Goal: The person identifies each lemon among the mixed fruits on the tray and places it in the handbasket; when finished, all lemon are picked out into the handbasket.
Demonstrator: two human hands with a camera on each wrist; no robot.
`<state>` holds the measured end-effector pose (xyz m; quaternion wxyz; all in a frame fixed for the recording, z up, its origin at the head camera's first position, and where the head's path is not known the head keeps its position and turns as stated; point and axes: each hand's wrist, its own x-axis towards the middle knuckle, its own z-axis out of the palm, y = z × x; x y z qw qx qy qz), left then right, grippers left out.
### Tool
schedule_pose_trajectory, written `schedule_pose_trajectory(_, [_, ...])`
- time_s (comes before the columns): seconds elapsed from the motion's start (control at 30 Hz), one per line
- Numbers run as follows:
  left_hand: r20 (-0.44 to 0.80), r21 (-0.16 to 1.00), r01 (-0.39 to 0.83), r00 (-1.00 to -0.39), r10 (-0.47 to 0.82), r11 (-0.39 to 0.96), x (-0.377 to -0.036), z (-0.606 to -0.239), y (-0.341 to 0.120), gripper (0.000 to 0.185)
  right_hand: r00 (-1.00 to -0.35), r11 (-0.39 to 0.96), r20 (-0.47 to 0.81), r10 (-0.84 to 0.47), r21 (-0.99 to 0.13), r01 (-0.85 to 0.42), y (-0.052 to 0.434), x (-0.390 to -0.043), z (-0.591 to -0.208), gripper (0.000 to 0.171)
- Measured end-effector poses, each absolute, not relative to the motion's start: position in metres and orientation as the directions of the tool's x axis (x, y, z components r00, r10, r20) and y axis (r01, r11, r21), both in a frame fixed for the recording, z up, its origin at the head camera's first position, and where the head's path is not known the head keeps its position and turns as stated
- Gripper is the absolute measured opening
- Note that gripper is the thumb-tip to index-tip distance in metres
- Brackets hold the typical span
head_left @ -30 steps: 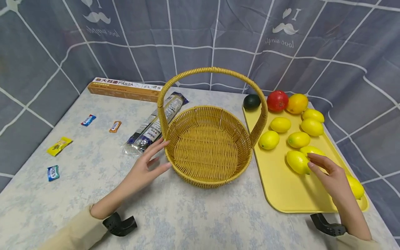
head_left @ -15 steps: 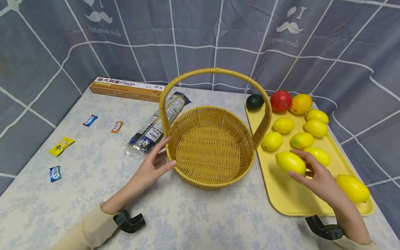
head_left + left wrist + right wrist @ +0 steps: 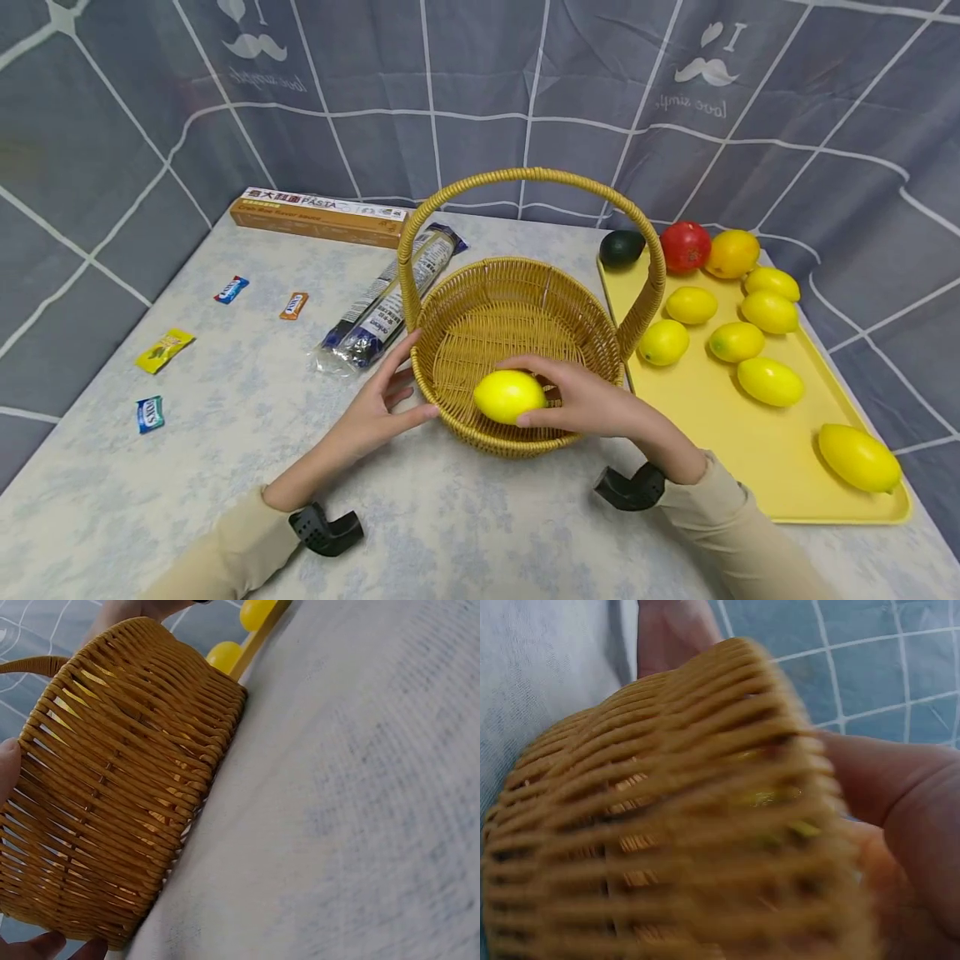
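Note:
A round woven basket [image 3: 517, 329] with a tall arched handle stands in the middle of the table. My right hand [image 3: 596, 400] holds a yellow lemon [image 3: 507, 397] between thumb and fingers, inside the basket's near part, over the front rim. At the basket's left side my left hand [image 3: 382, 408] touches the rim, its thumb and fingers spread apart. The left wrist view shows the woven outer wall [image 3: 112, 780] with the thumb and fingertips against it. In the right wrist view the blurred wall [image 3: 652, 825] mostly hides the lemon.
A yellow tray [image 3: 720, 425] on the right bears several lemons [image 3: 771, 382], a red round fruit [image 3: 685, 247], an orange [image 3: 732, 253] and a dark green avocado [image 3: 621, 248]. Left of the basket lie noodle packs [image 3: 393, 296], a pasta box [image 3: 318, 218] and small wrapped sweets [image 3: 165, 350].
My right hand has picked the lemon up from the tray and carried it left into the basket. The left hand stays at the basket's side; the head view has shifted slightly.

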<state>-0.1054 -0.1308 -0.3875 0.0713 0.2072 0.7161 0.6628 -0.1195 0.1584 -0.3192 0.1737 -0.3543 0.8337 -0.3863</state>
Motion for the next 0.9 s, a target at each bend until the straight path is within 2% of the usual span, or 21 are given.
schedule_pose_trajectory(0.27, [0.175,0.977,0.208,-0.901,0.398,0.041,-0.106,-0.390,-0.127,0.087,-0.572,0.477,-0.147,-0.807,-0.733,-0.485,0.144,-0.130,-0.331,0.051])
schedule_pose_trajectory(0.37, [0.174,0.977,0.207,-0.902,0.395,0.042,-0.106,-0.391,-0.128,0.087,-0.564,0.490,-0.174,-0.808,-0.729,-0.478,0.144,-0.129,-0.329,0.051])
schedule_pose_trajectory(0.53, [0.175,0.978,0.206,-0.904,0.391,0.039,-0.105,-0.390,-0.129,0.087,-0.620,0.502,-0.120,-0.775,-0.713,-0.489,0.166,-0.114,-0.306,0.052])
schedule_pose_trajectory(0.67, [0.174,0.978,0.204,-0.903,0.393,0.036,-0.104,-0.389,-0.128,0.088,-0.631,0.443,-0.035,-0.775,-0.742,-0.504,0.220,-0.098,-0.275,0.053])
schedule_pose_trajectory(0.8, [0.175,0.978,0.204,-0.905,0.389,0.035,-0.104,-0.389,-0.129,0.088,-0.636,0.274,0.136,-0.760,-0.820,-0.502,0.287,-0.100,-0.266,0.051])
schedule_pose_trajectory(0.9, [0.172,0.979,0.202,-0.905,0.389,0.035,-0.104,-0.389,-0.129,0.088,-0.738,0.127,0.244,-0.629,-0.904,-0.407,0.324,-0.115,-0.282,0.045])
